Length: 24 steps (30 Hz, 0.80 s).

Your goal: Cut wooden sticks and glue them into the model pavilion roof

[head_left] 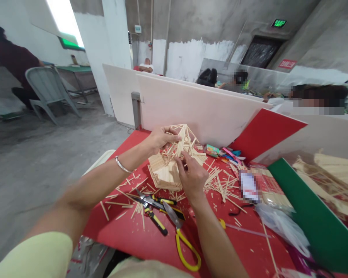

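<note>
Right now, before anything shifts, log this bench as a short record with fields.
Model: pale sticks, peaked top, standing on the red table
Left grip: at the model's upper part
Right grip: at its near right side, lower than the left
Contact: exact stick held, too small to tell
Tools: pliers and yellow-handled scissors, lying nearer the wearer than the model
Loose sticks: scattered around the model
Far right: plastic bag beside green board

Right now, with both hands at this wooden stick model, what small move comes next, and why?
Probably nudge the peaked stick roof with your right hand: it's at the lower part, while your left hand, nearer the peak, could steady it.
</note>
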Available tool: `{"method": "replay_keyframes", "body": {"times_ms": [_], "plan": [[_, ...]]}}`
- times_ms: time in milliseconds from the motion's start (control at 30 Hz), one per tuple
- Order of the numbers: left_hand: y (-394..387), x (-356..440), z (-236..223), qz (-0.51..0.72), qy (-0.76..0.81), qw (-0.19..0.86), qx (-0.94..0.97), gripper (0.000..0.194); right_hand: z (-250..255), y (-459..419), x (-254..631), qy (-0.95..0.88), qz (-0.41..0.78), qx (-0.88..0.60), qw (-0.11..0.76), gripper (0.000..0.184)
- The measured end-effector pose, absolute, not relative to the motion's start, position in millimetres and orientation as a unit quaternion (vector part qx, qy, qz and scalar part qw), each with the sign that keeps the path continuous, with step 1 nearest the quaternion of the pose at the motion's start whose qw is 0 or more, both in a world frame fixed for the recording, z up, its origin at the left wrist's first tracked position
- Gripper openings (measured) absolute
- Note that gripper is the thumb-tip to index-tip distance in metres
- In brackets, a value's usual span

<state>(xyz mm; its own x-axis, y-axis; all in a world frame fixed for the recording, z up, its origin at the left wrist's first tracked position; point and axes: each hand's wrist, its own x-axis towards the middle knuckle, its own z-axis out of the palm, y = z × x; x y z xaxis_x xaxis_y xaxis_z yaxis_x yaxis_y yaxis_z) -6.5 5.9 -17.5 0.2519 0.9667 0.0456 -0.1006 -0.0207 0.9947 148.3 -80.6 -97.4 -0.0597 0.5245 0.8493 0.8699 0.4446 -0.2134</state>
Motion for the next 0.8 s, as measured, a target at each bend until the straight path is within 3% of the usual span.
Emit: {"method": "replay_keyframes", "body": {"times_ms": [333,567,700,800], "plan": [[0.7,-3.4,-15.1,0.468,0.418,0.56,0.541,0.025,-99.1,-73.4,147.4,-0.727,-0.301,-0.458,0.414,0.027],[-77.8,-14.6,-5.6,0.597,0.453,0.383,0.54,0.017,-87.3,-105.2,152.7,-0.761,-0.278,-0.382,0.445,0.038],[-142.1,-26.4,-47.4,0.513,0.395,0.58,0.494,0.023,-87.6,-161.6,148.5,-0.82,-0.245,-0.295,0.425,0.037],[-175.5,-30.8,-96.9,0.492,0.377,0.685,0.383,0.024,-120.8,-198.7,145.2,-0.853,-0.174,-0.298,0.391,0.036]]}}
